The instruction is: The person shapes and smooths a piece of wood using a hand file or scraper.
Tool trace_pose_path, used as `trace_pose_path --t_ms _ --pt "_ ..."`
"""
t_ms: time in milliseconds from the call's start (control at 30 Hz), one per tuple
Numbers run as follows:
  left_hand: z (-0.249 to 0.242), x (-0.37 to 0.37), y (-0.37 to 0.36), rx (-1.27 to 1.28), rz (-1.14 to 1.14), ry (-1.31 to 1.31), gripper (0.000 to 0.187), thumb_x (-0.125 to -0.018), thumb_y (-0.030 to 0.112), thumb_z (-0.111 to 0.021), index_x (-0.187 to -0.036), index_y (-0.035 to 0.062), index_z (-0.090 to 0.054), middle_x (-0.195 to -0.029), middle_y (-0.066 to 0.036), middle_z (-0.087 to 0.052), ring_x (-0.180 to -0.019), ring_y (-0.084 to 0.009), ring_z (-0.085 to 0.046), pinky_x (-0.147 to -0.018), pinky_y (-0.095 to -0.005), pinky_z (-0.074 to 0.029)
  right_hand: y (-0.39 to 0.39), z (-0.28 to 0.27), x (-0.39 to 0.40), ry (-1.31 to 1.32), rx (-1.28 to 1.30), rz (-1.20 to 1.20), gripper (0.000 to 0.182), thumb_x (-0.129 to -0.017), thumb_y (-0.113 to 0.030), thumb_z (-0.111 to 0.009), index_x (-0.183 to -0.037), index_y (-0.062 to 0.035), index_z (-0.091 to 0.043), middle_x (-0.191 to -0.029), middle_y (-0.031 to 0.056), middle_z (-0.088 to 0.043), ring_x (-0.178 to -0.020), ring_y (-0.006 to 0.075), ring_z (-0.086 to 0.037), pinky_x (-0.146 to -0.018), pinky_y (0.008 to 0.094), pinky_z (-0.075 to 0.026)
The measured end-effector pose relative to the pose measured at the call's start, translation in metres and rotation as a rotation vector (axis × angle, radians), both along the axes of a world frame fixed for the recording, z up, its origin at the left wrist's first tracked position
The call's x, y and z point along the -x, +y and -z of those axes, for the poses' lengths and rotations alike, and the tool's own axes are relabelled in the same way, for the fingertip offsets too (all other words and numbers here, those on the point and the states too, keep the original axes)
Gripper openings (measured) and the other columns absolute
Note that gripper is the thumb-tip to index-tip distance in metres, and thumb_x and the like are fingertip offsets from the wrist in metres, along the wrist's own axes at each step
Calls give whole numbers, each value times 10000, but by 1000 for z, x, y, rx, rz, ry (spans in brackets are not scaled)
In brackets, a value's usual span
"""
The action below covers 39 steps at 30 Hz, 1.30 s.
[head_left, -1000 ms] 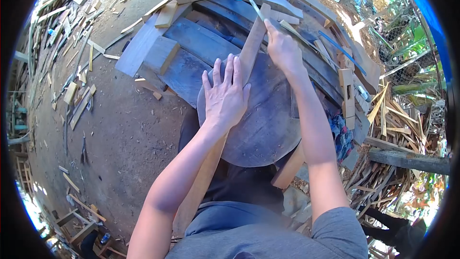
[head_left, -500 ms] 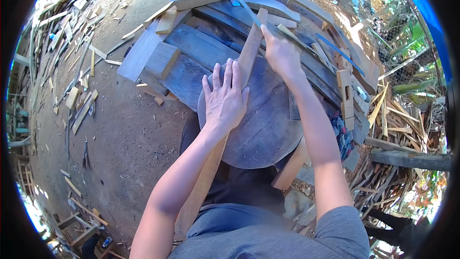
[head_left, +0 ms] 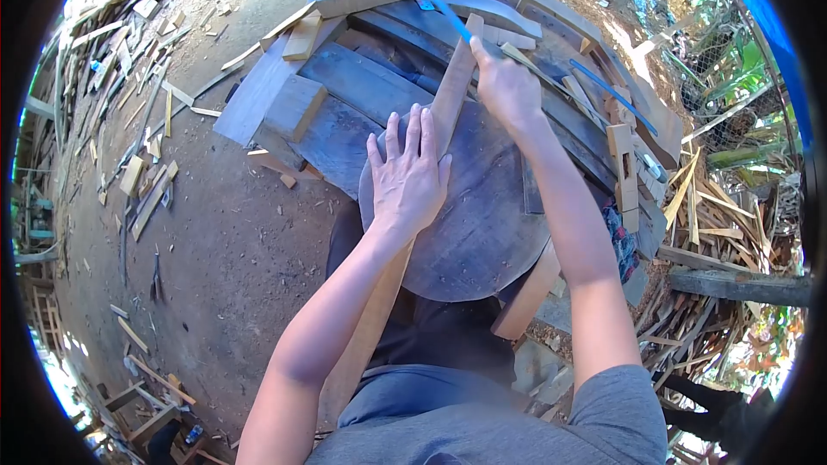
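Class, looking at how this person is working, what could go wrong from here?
The long wooden piece lies under the spread left hand, so it might pivot on the round board.

The right hand, holding the thin blue tool near the piece's far end, could slip and scrape its knuckles.

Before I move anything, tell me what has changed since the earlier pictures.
The thin blue tool in the right hand has shifted slightly, its far end a little to the left; it looks bluer than the pale streak of a second ago. Nothing was taken hold of or let go. The left hand stays spread on the long wooden piece, over the round board.
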<state>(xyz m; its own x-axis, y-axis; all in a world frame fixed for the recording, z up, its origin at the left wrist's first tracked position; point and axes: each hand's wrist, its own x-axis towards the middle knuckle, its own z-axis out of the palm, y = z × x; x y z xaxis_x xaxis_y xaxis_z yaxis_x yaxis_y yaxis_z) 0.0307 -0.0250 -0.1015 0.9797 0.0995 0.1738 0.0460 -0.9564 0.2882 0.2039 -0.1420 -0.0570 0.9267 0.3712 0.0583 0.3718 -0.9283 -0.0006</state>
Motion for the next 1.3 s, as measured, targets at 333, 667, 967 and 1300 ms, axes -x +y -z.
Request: trace_pose_path --t_ms 333,667,967,1300 --pt "-2 -5 1 6 -17 -14 701 -1003 352 -524 -1567 23 -269 -1602 -164 -324 -1472 -407 -274 -1173 -605 -225 -8 0 -20 -33 -90 94 466 -990 -148 -447 -1438 -222 -549 -1032 212 -735 -989 346 -731 -855 487 -575" --pt "4 -2 1 -12 -7 -17 699 -1004 347 -521 -1572 29 -265 -1604 -171 -319 -1470 -412 -275 -1170 -615 -227 14 7 -47 -45 -45 23 469 -990 -152 -443 -1446 -217 -532 -991 231 -735 -903 371 -741 -770 490 -598" --pt "-2 -1 0 6 -6 2 697 -1006 349 -510 -1569 21 -263 -1611 -167 -310 -1484 -410 -258 -1181 -618 -212 -14 -1 33 47 -56 10 519 -979 -161 -444 -1490 -238 -487 -910 235 -735 -874 403 -736 -771 523 -594" --pt "-1 -3 2 5 -11 28 694 -1008 347 -509 -1571 24 -261 -1615 -165 -306 -1487 -408 -257 -1184 -614 -208 -3 20 -19 41 -262 59 485 -997 -184 -418 -1473 -224 -504 -944 283 -714 -925 433 -720 -809 537 -578"
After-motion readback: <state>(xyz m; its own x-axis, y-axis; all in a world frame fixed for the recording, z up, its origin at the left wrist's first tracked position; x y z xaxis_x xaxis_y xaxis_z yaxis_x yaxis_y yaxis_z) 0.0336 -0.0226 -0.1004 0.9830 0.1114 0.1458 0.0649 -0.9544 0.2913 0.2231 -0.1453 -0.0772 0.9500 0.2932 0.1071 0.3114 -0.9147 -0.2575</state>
